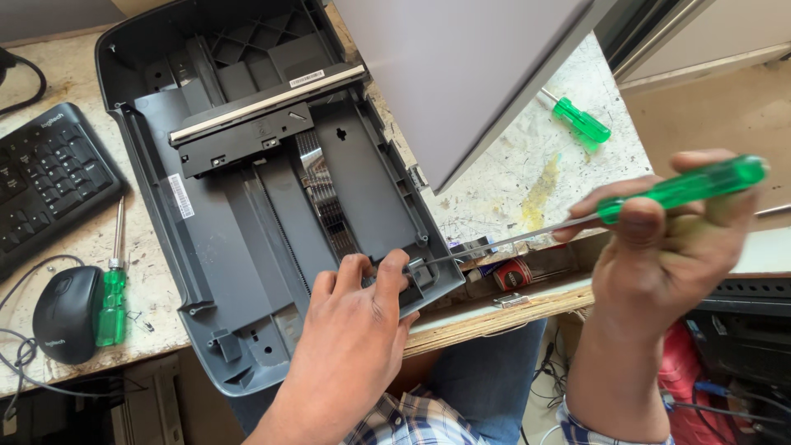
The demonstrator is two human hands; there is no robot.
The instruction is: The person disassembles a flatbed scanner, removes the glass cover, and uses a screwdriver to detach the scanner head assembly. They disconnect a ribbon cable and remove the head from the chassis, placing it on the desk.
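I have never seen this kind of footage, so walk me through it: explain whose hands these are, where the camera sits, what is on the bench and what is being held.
The one picture comes from a camera worn on a person's head, looking down at their own two bare hands. The left hand presses on the near edge of an opened dark grey scanner base, its inner rail and ribbon cable exposed. The right hand grips a long screwdriver with a green handle, whose tip reaches the scanner's near corner. The scanner's lid stands raised behind. On the worn, speckled workbench lie two more green screwdrivers, one by the black mouse and one at the far right, plus a black keyboard.
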